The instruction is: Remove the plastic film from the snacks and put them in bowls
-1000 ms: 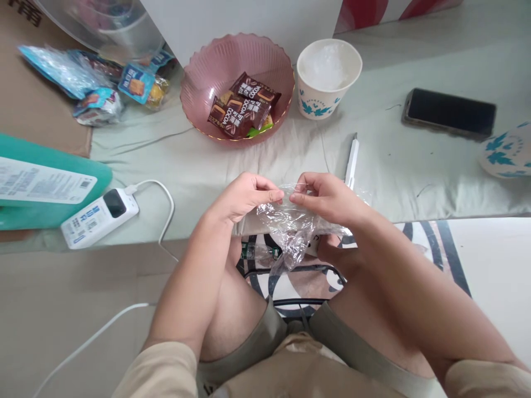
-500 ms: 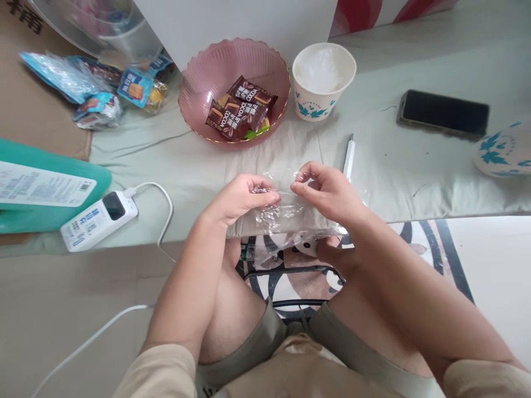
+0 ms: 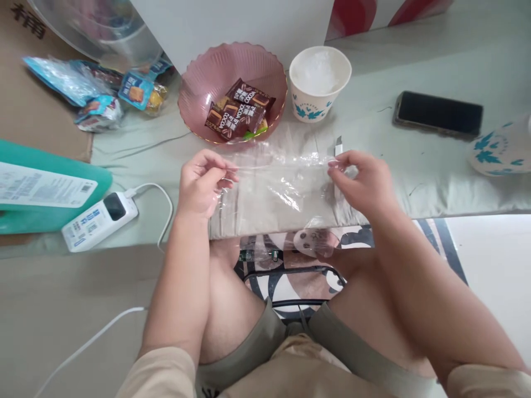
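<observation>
Here, the left hand (image 3: 201, 182) and right hand (image 3: 367, 179) pinch the upper edge of a clear plastic film (image 3: 286, 190) between their fingers, holding it spread over the bench (image 3: 435, 177) front (the pink bowl (image 3: 197, 91) sits just beyond).

L hand (image 3: 197, 185) & R hand (image 3: 367, 179) each pinch the top edge of a clear plastic film (image 3: 286, 190), stretched btwn them & hanging past the edge of the cloth-covered table (image 3: 381, 66). Knife (image 3: 339, 147), metal tip showing, lies by the R hand, partly hidden. Pink bowl (image 3: 197, 88), just past the film, holds brown snack packs (image 3: 238, 113); paper cup (image 3: 315, 102) w/ crumpled plastic inside stands just beside it, to the R. Farther R: phone (image 3: 440, 113), nr a 2nd cup (image 3: 504, 146), partly out of view. Far L: white box (image 3: 99, 221) w/ dark screen & cable (image 3: 169, 204), nr a green jug (image 3: 93, 171).
</observation>
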A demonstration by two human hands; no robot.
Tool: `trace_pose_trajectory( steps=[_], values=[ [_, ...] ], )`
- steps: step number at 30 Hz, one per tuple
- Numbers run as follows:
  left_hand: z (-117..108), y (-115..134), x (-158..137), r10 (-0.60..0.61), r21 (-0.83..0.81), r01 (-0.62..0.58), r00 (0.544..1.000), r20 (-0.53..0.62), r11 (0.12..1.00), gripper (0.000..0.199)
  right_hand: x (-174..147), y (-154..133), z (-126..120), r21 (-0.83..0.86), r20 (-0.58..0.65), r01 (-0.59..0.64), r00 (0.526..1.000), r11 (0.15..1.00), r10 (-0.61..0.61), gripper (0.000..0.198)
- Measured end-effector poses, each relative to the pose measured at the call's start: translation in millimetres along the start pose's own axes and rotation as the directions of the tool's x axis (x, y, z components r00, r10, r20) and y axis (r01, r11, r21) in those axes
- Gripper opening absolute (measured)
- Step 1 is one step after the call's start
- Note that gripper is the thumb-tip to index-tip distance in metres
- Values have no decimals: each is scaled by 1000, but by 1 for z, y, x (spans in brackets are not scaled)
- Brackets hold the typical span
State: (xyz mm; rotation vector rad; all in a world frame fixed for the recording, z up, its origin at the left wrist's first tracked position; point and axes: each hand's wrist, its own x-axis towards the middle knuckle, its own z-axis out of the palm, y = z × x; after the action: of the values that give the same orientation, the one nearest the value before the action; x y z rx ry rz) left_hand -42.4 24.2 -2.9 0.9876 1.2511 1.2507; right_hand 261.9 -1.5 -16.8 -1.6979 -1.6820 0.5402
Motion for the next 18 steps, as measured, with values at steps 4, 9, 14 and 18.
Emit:
trace_pose_trajectory(
  steps=[4,9,14,18],
  values=[
    [2,-1,4,50,-99,-59,995,-91,993,22,0,-10,-5,333,-255,151,965,931,-66,24],
    [-6,6,4,168,-377,-175,984,-52,909,25,-5,-16,-4,506,54,33,996,862,-70,31],
    [-18,6,-2,-24,-135,67,954,299,989,46,-8,-22,0,522,-219,108,976,846,11,9],
    [-15,-3,-4,-251,259,185,935,250,948,38,-8,-9,-2,454,-315,138,949,880,14,13]
  ],
)
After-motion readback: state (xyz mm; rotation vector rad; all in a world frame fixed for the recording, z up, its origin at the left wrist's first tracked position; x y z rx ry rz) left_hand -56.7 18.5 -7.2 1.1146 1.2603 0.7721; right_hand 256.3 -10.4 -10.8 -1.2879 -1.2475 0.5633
